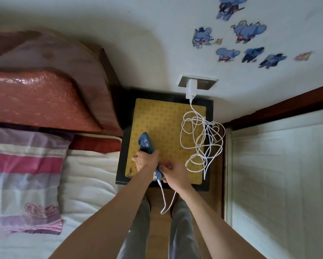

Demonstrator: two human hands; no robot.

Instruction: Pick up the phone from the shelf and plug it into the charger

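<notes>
Standing right by the bed [45,156], the person is leaning over the small dark bedside table [210,113] with the yellow mat [166,128] on it. Charger brick [191,88] is sitting in the wall socket above the table's far edge, and its white cable [201,135] is piling up in loose loops along the right edge, then trailing off the near edge. Left hand [146,159] is wrapping its fingers around the blue phone [145,143] over the near left corner, probably steadying it. Right hand [173,174] is pinching at the phone's bottom end where the plug goes in, looks basically seated, though I can't tell for sure.
</notes>
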